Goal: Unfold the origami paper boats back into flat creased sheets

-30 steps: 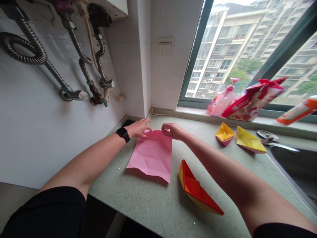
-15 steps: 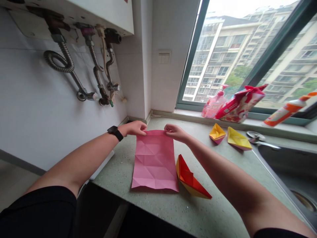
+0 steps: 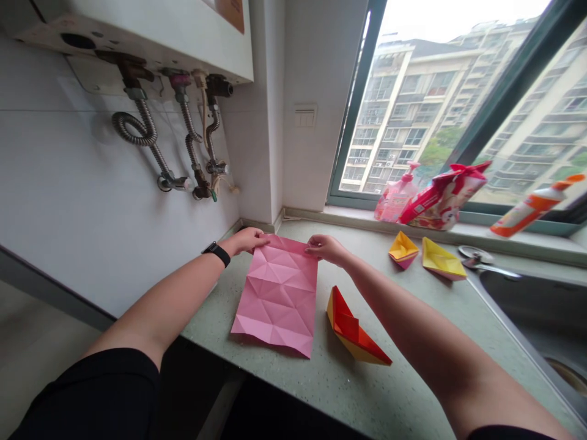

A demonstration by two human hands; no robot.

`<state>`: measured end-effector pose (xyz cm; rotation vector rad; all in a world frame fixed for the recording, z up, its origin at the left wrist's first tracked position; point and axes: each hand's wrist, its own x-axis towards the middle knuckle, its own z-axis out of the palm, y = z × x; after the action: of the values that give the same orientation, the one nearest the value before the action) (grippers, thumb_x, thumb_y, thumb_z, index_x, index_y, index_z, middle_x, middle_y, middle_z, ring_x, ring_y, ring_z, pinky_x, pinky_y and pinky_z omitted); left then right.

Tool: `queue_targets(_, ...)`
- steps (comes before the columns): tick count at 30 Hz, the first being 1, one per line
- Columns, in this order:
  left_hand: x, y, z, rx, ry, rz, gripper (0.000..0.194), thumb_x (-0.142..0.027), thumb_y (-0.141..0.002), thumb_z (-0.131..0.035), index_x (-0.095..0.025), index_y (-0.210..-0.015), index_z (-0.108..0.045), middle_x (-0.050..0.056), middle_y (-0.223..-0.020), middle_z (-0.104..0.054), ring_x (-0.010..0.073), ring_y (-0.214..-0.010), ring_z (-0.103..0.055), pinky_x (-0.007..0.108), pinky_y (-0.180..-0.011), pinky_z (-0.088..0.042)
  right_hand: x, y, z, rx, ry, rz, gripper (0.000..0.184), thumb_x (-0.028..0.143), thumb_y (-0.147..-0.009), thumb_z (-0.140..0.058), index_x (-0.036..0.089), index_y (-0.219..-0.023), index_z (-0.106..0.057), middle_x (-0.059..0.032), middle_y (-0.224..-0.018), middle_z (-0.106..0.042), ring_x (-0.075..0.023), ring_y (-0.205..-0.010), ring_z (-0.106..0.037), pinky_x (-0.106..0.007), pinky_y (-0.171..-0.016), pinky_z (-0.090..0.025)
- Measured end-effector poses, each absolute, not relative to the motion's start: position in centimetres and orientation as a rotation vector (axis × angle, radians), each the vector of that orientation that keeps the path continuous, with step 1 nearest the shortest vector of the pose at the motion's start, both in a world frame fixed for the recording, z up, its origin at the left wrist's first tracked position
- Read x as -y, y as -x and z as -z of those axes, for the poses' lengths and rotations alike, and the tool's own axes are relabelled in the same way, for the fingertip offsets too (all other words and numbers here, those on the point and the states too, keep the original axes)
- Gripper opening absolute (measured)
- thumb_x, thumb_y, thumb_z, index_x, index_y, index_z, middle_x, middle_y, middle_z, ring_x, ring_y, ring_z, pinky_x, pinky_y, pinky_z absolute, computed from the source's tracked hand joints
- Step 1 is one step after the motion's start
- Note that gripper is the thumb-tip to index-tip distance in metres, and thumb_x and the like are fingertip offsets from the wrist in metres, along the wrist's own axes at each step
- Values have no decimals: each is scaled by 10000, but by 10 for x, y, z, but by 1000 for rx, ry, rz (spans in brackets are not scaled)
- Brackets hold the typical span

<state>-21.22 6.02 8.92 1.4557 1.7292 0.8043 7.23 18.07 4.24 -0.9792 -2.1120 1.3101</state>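
A creased pink paper sheet (image 3: pixel 277 296) lies flat on the speckled green countertop (image 3: pixel 293 391), marked with a pattern of diagonal and straight folds. My left hand (image 3: pixel 245 240) pinches its far left corner. My right hand (image 3: pixel 326 249) holds its far right corner between the fingers. To the right of the sheet rests an orange-red paper boat (image 3: pixel 355 330). Farther off are a small yellow and pink paper boat (image 3: pixel 403 249) and a yellow paper boat (image 3: pixel 443 260). A black watch (image 3: pixel 215 253) circles my left wrist.
A steel sink (image 3: pixel 527 305) sits at the right, with a metal utensil (image 3: pixel 474 258) on its rim. A pink bottle (image 3: pixel 394 201), red bag (image 3: pixel 440 205) and orange tube (image 3: pixel 527 211) stand on the windowsill. Flexible metal pipes (image 3: pixel 142 131) hang on the left wall.
The pink sheet has gone from lifted and rumpled to lying flat, its creases now plain. Its near end has swung left. Both hands still grip the far edge.
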Motion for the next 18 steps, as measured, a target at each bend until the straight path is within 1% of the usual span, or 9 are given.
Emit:
queue_targets(4, -63, 209, -65, -1831, -1330, -887, 547, -698, -753, -842, -203, -838, -626, -20, -672, -596, 139, -612, -546, 248, -589, -441, -180, -64, -28, 2099, 1054, -1305, 335, 324, -713, -922, 186, -734, -618, 27, -642, -630, -119, -570, -615, -238, -522, -561)
queue_targets(7, -67, 208, -49, -1920, -1315, -919, 521, -693, -801, -804, -207, -825, -617, -20, -668, -590, 146, -614, -552, 254, -606, -441, -179, -59, -20, 2125, 1099, -1272, 234, 246, -768, -882, 182, -773, -657, 11, -683, -676, -122, -581, -643, -238, -539, -585)
queue_targets(10, -73, 209, -34, -2061, -1356, -927, 482, -654, -907, -711, -207, -767, -596, 4, -669, -586, 178, -657, -581, 276, -631, -430, -181, -59, -13, 2173, 1168, -1198, 118, 195, -845, -804, 181, -816, -691, -11, -714, -716, -134, -611, -678, -251, -586, -607)
queue_targets(12, -78, 208, -26, -2182, -1420, -896, 440, -570, -976, -649, -208, -734, -590, 32, -684, -596, 223, -747, -631, 299, -673, -433, -183, -59, -10, 2228, 1229, -1117, 66, 175, -873, -760, 182, -831, -710, -16, -699, -724, -140, -609, -685, -250, -598, -593)
queue_targets(14, -81, 207, -19, -2289, -1508, -831, 364, -455, -1021, -595, -208, -755, -620, 70, -746, -639, 272, -884, -676, 326, -747, -454, -185, -58, -8, 2305, 1290, -1001, 62, 159, -866, -742, 188, -813, -725, -18, -683, -728, -150, -621, -690, -243, -604, -560)
queue_targets(16, -83, 203, -13, -2361, -1611, -751, 271, -351, -1036, -553, -206, -844, -677, 114, -863, -697, 312, -1020, -688, 367, -839, -478, -187, -55, -7, 2385, 1337, -854, 74, 143, -835, -740, 199, -786, -738, -30, -724, -755, -172, -695, -713, -242, -634, -531)
queue_targets(18, -82, 197, -8, -2399, -1725, -683, 236, -264, -1040, -503, -187, -1002, -722, 173, -1038, -730, 349, -1155, -666, 430, -947, -488, -187, -51, -6, 2453, 1372, -707, 82, 139, -818, -731, 212, -792, -759, -49, -825, -797, -197, -807, -737, -248, -678, -516)
